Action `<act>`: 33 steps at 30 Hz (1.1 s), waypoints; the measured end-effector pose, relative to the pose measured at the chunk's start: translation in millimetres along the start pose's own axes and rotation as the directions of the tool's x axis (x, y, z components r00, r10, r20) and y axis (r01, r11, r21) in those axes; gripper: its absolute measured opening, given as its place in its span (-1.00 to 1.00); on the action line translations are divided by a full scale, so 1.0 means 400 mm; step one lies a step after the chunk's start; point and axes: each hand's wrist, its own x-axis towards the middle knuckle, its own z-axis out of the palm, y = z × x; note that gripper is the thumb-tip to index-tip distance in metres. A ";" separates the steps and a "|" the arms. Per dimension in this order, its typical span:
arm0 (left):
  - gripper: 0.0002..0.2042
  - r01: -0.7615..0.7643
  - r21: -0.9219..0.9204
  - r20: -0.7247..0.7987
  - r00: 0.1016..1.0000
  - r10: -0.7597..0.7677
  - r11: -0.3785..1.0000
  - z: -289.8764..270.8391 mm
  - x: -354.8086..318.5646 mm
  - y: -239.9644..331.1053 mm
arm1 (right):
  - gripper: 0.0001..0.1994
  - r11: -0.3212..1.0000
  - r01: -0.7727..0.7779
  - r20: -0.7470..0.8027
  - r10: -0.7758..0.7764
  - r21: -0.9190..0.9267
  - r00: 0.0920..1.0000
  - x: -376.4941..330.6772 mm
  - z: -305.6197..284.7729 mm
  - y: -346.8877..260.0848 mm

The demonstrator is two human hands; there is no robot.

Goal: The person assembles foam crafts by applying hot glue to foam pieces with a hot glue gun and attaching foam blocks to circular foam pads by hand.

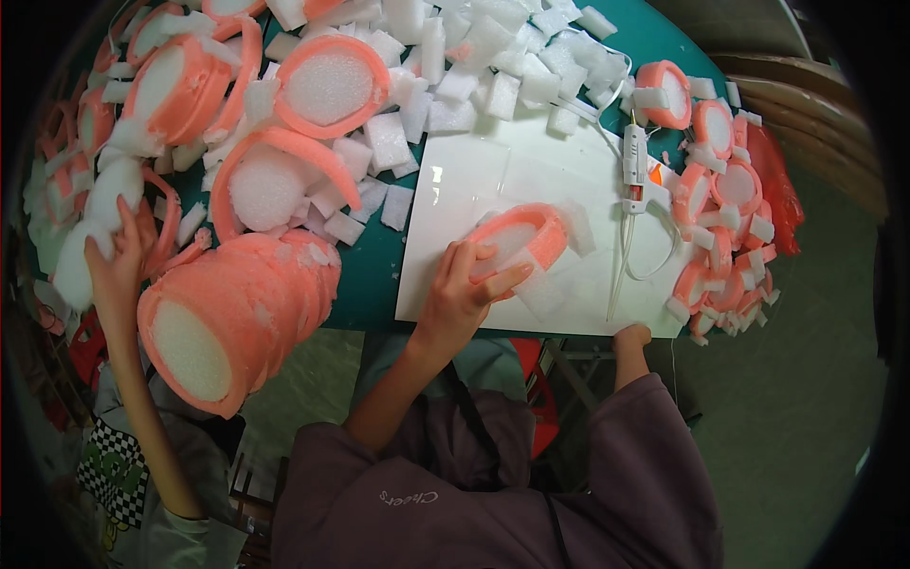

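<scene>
My left hand is closed on the near rim of a pink foam ring with a white foam oval inside it. The ring rests tilted on a white board. Pale, translucent-looking foam pieces lie against its right side, partly blurred. My right hand is at the board's front edge, its fingers mostly hidden from sight. A white glue gun lies on the board to the right of the ring.
Loose white foam blocks cover the back of the green table. A stack of pink-rimmed foam ovals stands at left. More pink rings fill the right edge. A co-worker's hand holds white foam ovals at far left.
</scene>
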 end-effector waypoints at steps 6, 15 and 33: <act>-0.45 0.005 -0.001 0.012 1.000 -0.005 1.000 0.002 -0.003 -0.002 | -0.60 0.997 0.043 0.000 -0.043 -0.063 0.999 0.012 0.002 0.002; -0.45 0.012 -0.010 0.017 1.000 -0.012 1.000 -0.004 0.000 0.002 | -0.60 0.999 0.018 0.005 -0.017 -0.044 1.000 -0.003 -0.005 -0.005; -0.42 -0.001 0.001 0.012 1.000 0.001 1.000 -0.003 0.000 -0.004 | -0.59 1.000 0.006 -0.016 -0.006 -0.002 1.000 -0.034 -0.005 -0.009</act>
